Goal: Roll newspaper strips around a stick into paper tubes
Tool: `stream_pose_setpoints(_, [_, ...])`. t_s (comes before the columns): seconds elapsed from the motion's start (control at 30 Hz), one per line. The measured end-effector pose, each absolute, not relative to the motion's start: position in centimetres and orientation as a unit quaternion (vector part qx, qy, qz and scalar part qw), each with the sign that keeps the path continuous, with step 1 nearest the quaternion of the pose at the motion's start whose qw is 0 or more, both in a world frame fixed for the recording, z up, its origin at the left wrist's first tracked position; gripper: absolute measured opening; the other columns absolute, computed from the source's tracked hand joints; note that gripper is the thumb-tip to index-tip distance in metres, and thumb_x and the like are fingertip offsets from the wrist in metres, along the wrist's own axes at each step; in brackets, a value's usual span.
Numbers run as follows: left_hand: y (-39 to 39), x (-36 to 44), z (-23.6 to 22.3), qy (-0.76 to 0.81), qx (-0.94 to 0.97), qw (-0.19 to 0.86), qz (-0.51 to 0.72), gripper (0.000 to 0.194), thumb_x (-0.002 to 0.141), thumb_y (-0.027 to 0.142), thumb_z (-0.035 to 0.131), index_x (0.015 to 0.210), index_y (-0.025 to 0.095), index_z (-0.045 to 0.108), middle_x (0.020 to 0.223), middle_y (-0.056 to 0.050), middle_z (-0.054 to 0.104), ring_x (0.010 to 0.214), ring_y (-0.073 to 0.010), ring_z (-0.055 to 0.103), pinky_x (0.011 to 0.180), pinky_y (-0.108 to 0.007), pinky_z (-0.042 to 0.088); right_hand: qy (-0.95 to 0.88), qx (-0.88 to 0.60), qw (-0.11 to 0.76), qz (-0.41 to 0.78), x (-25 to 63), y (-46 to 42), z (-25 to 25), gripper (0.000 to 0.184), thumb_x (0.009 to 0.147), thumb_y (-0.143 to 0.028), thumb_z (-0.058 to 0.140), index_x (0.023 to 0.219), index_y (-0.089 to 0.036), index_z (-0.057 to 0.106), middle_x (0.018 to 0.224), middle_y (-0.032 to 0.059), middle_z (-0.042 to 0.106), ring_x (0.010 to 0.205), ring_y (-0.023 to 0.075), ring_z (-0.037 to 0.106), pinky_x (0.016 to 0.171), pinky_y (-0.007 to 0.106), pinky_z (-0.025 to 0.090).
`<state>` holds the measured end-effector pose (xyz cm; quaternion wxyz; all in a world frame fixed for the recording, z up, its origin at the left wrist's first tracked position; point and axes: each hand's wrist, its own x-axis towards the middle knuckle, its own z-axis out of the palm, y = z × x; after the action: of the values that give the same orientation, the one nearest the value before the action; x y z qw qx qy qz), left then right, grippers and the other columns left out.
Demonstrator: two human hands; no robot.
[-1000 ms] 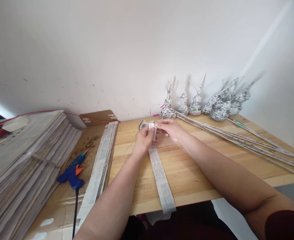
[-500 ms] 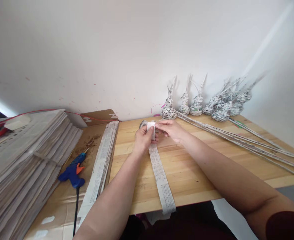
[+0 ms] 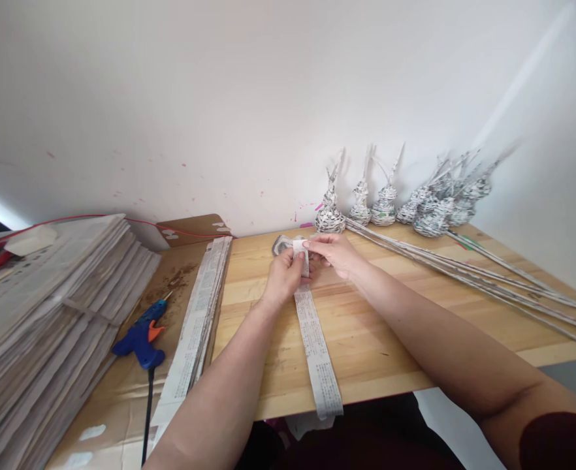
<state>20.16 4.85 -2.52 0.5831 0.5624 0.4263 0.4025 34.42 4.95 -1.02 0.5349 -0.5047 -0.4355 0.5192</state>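
A long strip of printed newspaper (image 3: 317,356) runs from my hands down the wooden table and hangs slightly over its front edge. My left hand (image 3: 287,274) is closed on the strip near its far end, thumb on top and fingers beneath. With thumb and index finger, my right hand (image 3: 334,253) pinches the strip's far right corner. Just behind my fingers lies a small greyish, patterned object (image 3: 281,245), partly hidden, whose kind I cannot make out.
Left are a newspaper strip stack (image 3: 197,320), a blue glue gun (image 3: 144,339) on cardboard and a tall newspaper pile (image 3: 57,326). Several woven paper gourd shapes (image 3: 330,215) stand along the wall. Long rolled paper sticks (image 3: 445,271) lie at right.
My left hand and the strip's far end have shifted slightly right, uncovering more of the greyish object behind. My right hand keeps its pinch at the corner.
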Motion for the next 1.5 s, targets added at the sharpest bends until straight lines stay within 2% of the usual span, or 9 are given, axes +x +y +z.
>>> stream_pose_setpoints(0.33, [4.2, 20.3, -1.6, 0.422, 0.560, 0.593, 0.396, 0.019, 0.082, 0.035, 0.063, 0.090, 0.018, 0.060, 0.067, -0.003, 0.067, 0.059, -0.0164, 0.066, 0.057, -0.028, 0.055, -0.444, -0.509, 0.535, 0.507, 34.3, 4.8, -0.9, 0.032, 0.057, -0.042, 0.082, 0.065, -0.017, 0.065, 0.054, -0.0008, 0.054, 0.051, 0.0091, 0.044, 0.040, 0.021, 0.020])
stream_pose_setpoints(0.63, [4.2, 20.1, -1.8, 0.411, 0.589, 0.571, 0.398, 0.028, 0.077, 0.040, 0.067, 0.090, 0.017, 0.061, 0.070, -0.005, 0.068, 0.062, -0.0172, 0.066, 0.057, -0.029, 0.056, -0.446, -0.511, 0.532, 0.507, 34.1, 4.8, -1.0, 0.038, 0.056, -0.047, 0.082, 0.061, -0.017, 0.059, 0.054, -0.0007, 0.056, 0.050, 0.0091, 0.044, 0.040, 0.022, 0.021])
stream_pose_setpoints(0.8, [4.6, 20.0, -1.8, 0.434, 0.559, 0.577, 0.408, 0.026, 0.078, 0.041, 0.064, 0.089, 0.017, 0.060, 0.067, -0.005, 0.068, 0.059, -0.0174, 0.066, 0.054, -0.028, 0.055, -0.464, -0.493, 0.522, 0.518, 34.4, 4.8, -0.9, 0.038, 0.060, -0.050, 0.080, 0.066, -0.016, 0.065, 0.057, 0.0005, 0.056, 0.052, 0.0095, 0.046, 0.040, 0.021, 0.022])
stream_pose_setpoints(1.0, [4.6, 20.0, -2.0, 0.440, 0.566, 0.564, 0.410, 0.026, 0.078, 0.042, 0.065, 0.088, 0.018, 0.062, 0.066, -0.005, 0.068, 0.058, -0.0174, 0.066, 0.054, -0.028, 0.055, -0.474, -0.494, 0.517, 0.514, 34.5, 4.8, -0.9, 0.035, 0.059, -0.044, 0.081, 0.077, -0.016, 0.072, 0.065, 0.0025, 0.061, 0.055, 0.0094, 0.047, 0.041, 0.021, 0.023])
stream_pose_setpoints(1.3, [4.6, 20.1, -1.9, 0.434, 0.577, 0.565, 0.400, 0.023, 0.080, 0.038, 0.063, 0.088, 0.016, 0.063, 0.065, -0.004, 0.068, 0.056, -0.0154, 0.064, 0.052, -0.026, 0.054, -0.488, -0.482, 0.514, 0.515, 34.6, 4.9, -1.2, 0.028, 0.063, -0.039, 0.079, 0.075, -0.015, 0.072, 0.059, 0.0011, 0.059, 0.053, 0.0085, 0.046, 0.041, 0.020, 0.022])
stream_pose_setpoints(1.5, [4.7, 20.0, -2.0, 0.442, 0.571, 0.576, 0.384, 0.022, 0.085, 0.038, 0.057, 0.092, 0.017, 0.061, 0.066, -0.004, 0.067, 0.056, -0.0161, 0.065, 0.052, -0.027, 0.054, -0.455, -0.479, 0.521, 0.540, 34.7, 5.1, -1.2, 0.028, 0.059, -0.035, 0.081, 0.075, -0.014, 0.072, 0.060, 0.0017, 0.060, 0.053, 0.0086, 0.048, 0.039, 0.020, 0.022])
